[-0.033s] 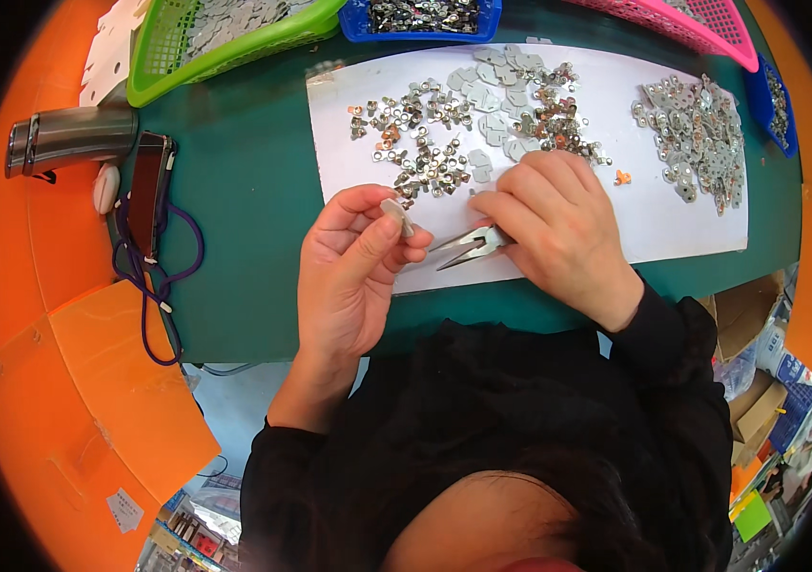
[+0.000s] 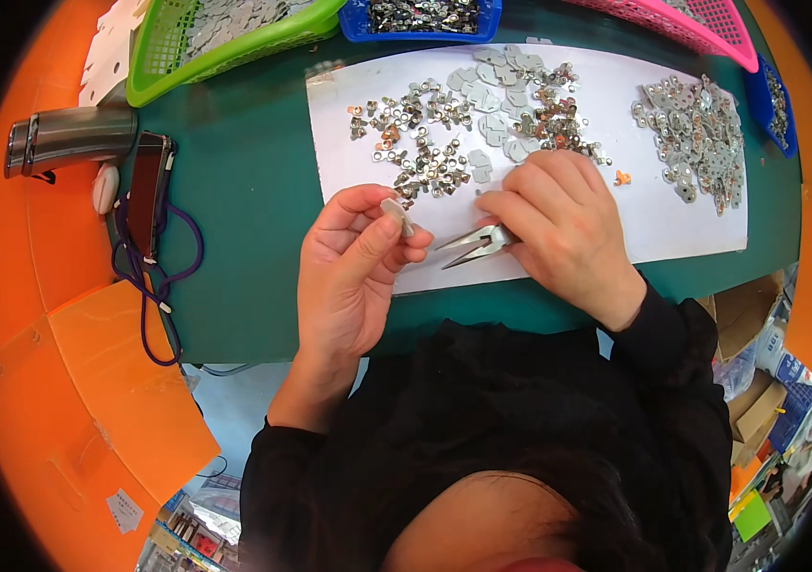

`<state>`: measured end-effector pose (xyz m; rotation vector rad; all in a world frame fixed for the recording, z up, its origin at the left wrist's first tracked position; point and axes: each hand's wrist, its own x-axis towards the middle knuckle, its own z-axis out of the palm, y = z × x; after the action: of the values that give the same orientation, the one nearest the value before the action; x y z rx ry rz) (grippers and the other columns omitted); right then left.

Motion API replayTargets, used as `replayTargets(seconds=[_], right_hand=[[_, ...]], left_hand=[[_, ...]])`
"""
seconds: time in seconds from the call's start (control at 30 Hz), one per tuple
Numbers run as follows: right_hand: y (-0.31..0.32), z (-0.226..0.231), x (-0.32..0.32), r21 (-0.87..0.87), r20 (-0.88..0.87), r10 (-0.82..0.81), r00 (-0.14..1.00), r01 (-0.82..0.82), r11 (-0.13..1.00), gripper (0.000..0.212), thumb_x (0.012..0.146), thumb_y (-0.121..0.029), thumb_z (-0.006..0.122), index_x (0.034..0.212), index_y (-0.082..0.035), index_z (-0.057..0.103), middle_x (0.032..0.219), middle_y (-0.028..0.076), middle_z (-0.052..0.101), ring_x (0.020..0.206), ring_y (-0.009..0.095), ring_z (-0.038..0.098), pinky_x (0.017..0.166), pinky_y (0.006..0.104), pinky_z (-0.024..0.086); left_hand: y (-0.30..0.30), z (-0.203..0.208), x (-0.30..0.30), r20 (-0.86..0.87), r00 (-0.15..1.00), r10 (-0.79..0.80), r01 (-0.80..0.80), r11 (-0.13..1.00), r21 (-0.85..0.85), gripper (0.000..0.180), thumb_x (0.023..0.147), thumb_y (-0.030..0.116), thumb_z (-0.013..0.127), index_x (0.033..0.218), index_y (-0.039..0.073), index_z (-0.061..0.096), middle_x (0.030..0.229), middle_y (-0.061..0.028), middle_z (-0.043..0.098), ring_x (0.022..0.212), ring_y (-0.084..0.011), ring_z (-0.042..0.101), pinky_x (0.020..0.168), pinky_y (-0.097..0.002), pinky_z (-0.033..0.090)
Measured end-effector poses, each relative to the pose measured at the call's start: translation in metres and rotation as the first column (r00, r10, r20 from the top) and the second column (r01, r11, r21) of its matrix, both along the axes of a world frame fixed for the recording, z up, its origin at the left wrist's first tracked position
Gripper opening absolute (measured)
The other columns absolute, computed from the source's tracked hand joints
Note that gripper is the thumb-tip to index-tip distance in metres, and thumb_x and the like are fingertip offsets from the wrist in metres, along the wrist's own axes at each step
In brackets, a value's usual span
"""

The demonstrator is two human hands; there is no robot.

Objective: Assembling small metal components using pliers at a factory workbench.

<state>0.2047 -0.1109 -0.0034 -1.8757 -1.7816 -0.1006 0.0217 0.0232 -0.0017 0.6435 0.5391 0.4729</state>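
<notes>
Between thumb and fingers, my left hand (image 2: 350, 267) pinches a small grey flat plate (image 2: 398, 217), tilted on edge. My right hand (image 2: 570, 234) is wrapped round needle-nose pliers (image 2: 482, 244); their handles are hidden in the palm. The jaws point left toward my left hand, slightly parted, with nothing visible between them and apart from the plate. Beyond my hands, small metal clips (image 2: 434, 170) and loose grey plates (image 2: 496, 129) lie on a white sheet (image 2: 616, 214). More metal clips (image 2: 558, 124) are heaped behind my right hand.
A pile of plates with metal pieces (image 2: 697, 138) lies at the sheet's right. Green (image 2: 143, 81), blue (image 2: 420, 36) and pink (image 2: 711, 43) baskets line the far edge; a blue tray (image 2: 770, 114) sits far right. A phone (image 2: 150, 195) with a cord and a dark metallic cup (image 2: 82, 138) are at left.
My right hand and the pliers have shifted slightly to the right, a little farther from the plate. My left hand holds still.
</notes>
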Motion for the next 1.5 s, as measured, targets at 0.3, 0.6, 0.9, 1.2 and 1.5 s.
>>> replayTargets(seconds=[0.3, 0.6, 0.9, 1.2, 1.5], right_hand=[[-0.005, 0.003, 0.015, 0.155, 0.017, -0.019, 1.0, 0.016, 0.988, 0.027, 0.066, -0.011, 0.079, 0.092, -0.011, 0.07, 0.082, 0.002, 0.057, 0.086, 0.024, 0.059, 0.078, 0.0373, 0.047], [0.002, 0.002, 0.015, 0.031, 0.191, 0.073, 0.979, -0.081, 0.996, 0.028, 0.064, -0.012, 0.074, 0.092, -0.011, 0.07, 0.084, 0.003, 0.058, 0.087, 0.024, 0.059, 0.083, 0.0384, 0.048], [0.002, 0.017, 0.017, 0.016, -0.46, -0.041, 0.887, 0.055, 0.998, 0.015, 0.073, 0.002, 0.068, 0.087, -0.003, 0.066, 0.085, 0.007, 0.058, 0.082, 0.024, 0.056, 0.075, 0.0321, 0.045], [0.002, 0.03, 0.01, -0.071, -0.683, -0.111, 0.722, 0.086, 0.994, 0.003, 0.083, 0.0, 0.068, 0.084, -0.001, 0.065, 0.08, 0.007, 0.059, 0.078, 0.02, 0.055, 0.07, 0.0296, 0.043], [0.0, 0.029, 0.008, 0.028, -0.617, -0.047, 0.785, 0.082, 0.996, 0.009, 0.081, 0.004, 0.068, 0.087, -0.003, 0.066, 0.083, 0.006, 0.06, 0.08, 0.02, 0.057, 0.071, 0.0296, 0.044]], left_hand=[[0.001, -0.001, 0.001, 0.016, 1.0, -0.008, 0.007, 1.0, 0.016, 0.02, 0.096, 0.005, 0.063, 0.115, 0.001, 0.058, 0.096, -0.0078, 0.067, 0.087, -0.0212, 0.071, 0.075, -0.0293, 0.058], [-0.001, 0.0, 0.006, -0.01, 1.0, -0.017, 0.018, 1.0, 0.016, 0.019, 0.096, 0.005, 0.062, 0.115, 0.0, 0.059, 0.097, -0.0086, 0.067, 0.087, -0.0214, 0.071, 0.075, -0.0302, 0.058], [-0.012, -0.002, 0.017, -0.095, 0.995, -0.023, 0.056, 0.933, 0.357, 0.016, 0.09, -0.007, 0.067, 0.103, -0.003, 0.06, 0.099, -0.0119, 0.069, 0.091, -0.0183, 0.069, 0.082, -0.0283, 0.056], [-0.015, 0.009, 0.031, -0.015, 0.99, -0.139, 0.129, 0.876, 0.465, 0.014, 0.089, -0.012, 0.064, 0.098, -0.004, 0.059, 0.107, -0.0174, 0.07, 0.1, -0.0183, 0.067, 0.089, -0.0305, 0.055], [-0.016, 0.002, 0.034, 0.094, 0.988, -0.124, 0.074, 0.904, 0.421, 0.014, 0.09, -0.012, 0.064, 0.099, -0.004, 0.058, 0.106, -0.0176, 0.07, 0.102, -0.0207, 0.068, 0.09, -0.0321, 0.055]])
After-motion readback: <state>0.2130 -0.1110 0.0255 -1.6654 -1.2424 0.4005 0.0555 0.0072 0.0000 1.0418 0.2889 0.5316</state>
